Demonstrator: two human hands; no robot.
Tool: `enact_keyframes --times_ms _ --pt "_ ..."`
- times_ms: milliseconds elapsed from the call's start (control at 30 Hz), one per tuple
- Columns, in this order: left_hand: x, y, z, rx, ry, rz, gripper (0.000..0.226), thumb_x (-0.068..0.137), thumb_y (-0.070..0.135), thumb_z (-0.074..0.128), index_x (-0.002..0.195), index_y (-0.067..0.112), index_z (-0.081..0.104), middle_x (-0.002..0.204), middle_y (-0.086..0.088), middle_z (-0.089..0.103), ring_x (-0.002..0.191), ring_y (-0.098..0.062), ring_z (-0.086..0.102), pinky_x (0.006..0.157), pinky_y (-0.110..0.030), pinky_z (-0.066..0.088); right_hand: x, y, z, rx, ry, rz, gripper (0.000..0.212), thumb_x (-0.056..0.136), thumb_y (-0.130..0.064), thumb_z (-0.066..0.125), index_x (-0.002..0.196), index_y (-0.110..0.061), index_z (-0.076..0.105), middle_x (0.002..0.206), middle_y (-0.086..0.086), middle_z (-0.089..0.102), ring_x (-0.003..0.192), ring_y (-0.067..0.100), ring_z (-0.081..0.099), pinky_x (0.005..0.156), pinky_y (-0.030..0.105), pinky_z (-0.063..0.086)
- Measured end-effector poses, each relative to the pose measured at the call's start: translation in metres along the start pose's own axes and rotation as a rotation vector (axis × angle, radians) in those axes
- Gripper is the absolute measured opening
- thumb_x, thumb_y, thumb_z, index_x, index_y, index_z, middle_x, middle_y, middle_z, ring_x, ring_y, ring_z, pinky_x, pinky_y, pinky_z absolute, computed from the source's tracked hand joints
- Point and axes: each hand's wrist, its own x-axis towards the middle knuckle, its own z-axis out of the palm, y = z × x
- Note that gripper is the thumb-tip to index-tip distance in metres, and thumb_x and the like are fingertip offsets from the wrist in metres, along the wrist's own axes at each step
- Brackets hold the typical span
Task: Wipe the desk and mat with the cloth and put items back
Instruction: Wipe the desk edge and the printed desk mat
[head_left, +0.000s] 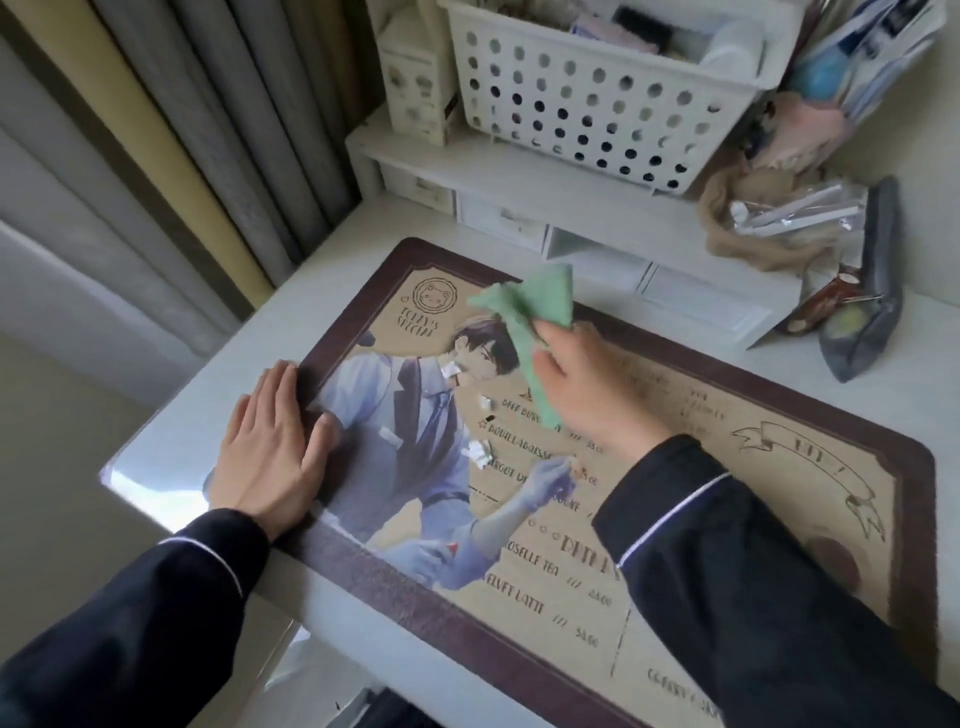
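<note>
Left hand (270, 441) flat, fingers straight, on left edge of brown-bordered printed rectangular mat (675, 374), likely pinning it against sliding on white desk (343, 275); right hand (582, 384) grips crumpled green cloth (530, 312) over mat's upper middle

1. Left sleeve (130, 623), by the near-left corner of the mat (810, 457): long, dark, near-black fabric, loosely creased; a thin white line of piping rings it just short of the cuff.
2. Right sleeve (753, 597), over the mat's near edge: the same dark fabric, wide and folded; matching white piping circles it near the cuff.
3. Left hand (270, 441), at the mat's left edge, and right hand (582, 384), above its middle: both bare beyond the cuffs.
</note>
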Motion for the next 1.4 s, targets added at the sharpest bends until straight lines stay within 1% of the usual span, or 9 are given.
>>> enact_keyframes --times_ms 200,433,500,600,767,900,1000,1267,1400 --pt "0.002 -0.005 0.008 0.021 0.080 0.036 0.085 0.086 0.062 0.004 0.150 0.008 0.016 0.158 -0.010 0.019 0.145 -0.019 0.016 0.119 -0.034 0.009 0.073 0.014 0.015 -0.502 -0.103 -0.123 0.058 0.092 0.001 0.046 0.142 -0.030 0.043 0.144 0.014 0.043 0.129 0.030 0.033 0.105 0.042 0.028" --pt "0.001 -0.007 0.013 0.036 0.120 0.048 0.074 0.095 0.056 0.011 0.148 0.006 0.021 0.156 -0.011 0.022 0.143 -0.021 0.020 0.117 -0.037 0.013 0.042 -0.012 0.046 -0.348 -0.172 -0.192 0.062 0.085 0.006 0.053 0.127 -0.039 0.058 0.138 0.006 0.052 0.128 0.030 0.042 0.108 0.039 0.035" --pt "0.001 -0.006 0.011 0.014 0.108 0.043 0.071 0.096 0.054 0.015 0.148 0.007 0.021 0.156 -0.010 0.021 0.144 -0.020 0.018 0.117 -0.038 0.012 0.022 -0.014 0.045 -0.264 -0.208 -0.155 0.067 0.082 0.016 0.046 0.118 -0.038 0.066 0.137 0.000 0.055 0.120 0.021 0.052 0.101 0.027 0.043" --pt "0.000 -0.005 0.010 -0.008 0.111 0.049 0.069 0.096 0.053 0.017 0.148 0.008 0.023 0.156 -0.009 0.023 0.144 -0.021 0.019 0.117 -0.039 0.013 -0.006 -0.019 0.039 -0.166 -0.198 -0.117 0.070 0.079 0.020 0.034 0.107 -0.032 0.073 0.133 -0.002 0.056 0.089 0.007 0.055 0.064 0.003 0.039" --pt "-0.002 -0.008 0.008 -0.014 0.112 0.090 0.065 0.096 0.053 0.017 0.144 0.012 0.029 0.150 -0.009 0.032 0.139 -0.023 0.027 0.114 -0.041 0.018 -0.025 -0.019 0.002 0.023 0.066 -0.029 0.057 0.089 0.013 0.038 0.116 -0.027 0.069 0.133 0.003 0.058 0.113 0.026 0.056 0.096 0.035 0.049" --pt "0.000 -0.008 0.008 -0.020 0.129 0.110 0.064 0.095 0.053 0.016 0.141 0.011 0.032 0.145 -0.010 0.036 0.136 -0.023 0.031 0.111 -0.042 0.023 -0.041 -0.002 0.000 -0.133 0.187 0.078 0.039 0.096 -0.004 0.049 0.125 -0.027 0.063 0.132 0.008 0.056 0.084 0.019 0.058 0.063 0.024 0.050" --pt "0.002 -0.010 0.012 -0.031 0.130 0.104 0.066 0.095 0.054 0.015 0.142 0.010 0.030 0.148 -0.010 0.034 0.138 -0.023 0.028 0.113 -0.042 0.021 -0.046 0.000 0.024 -0.253 0.199 0.219 0.044 0.095 -0.003 0.044 0.130 -0.026 0.058 0.129 0.010 0.057 0.092 0.026 0.061 0.076 0.034 0.054" --pt "0.004 -0.011 0.015 -0.088 0.183 0.106 0.061 0.096 0.052 0.018 0.137 0.011 0.035 0.144 -0.010 0.039 0.135 -0.024 0.031 0.112 -0.042 0.022 -0.039 -0.047 0.073 -0.231 0.123 0.212 0.045 0.087 -0.003 0.036 0.125 -0.010 0.057 0.072 -0.003 0.046 0.053 0.014 0.045 0.043 0.021 0.033" --pt "0.002 -0.011 0.014 -0.149 0.222 0.101 0.059 0.096 0.051 0.018 0.134 0.010 0.039 0.139 -0.011 0.044 0.130 -0.025 0.037 0.109 -0.041 0.025 -0.051 -0.061 0.084 -0.192 0.049 0.200 0.039 0.090 0.001 0.034 0.120 -0.004 0.060 0.080 0.004 0.050 0.059 0.015 0.043 0.047 0.023 0.032"
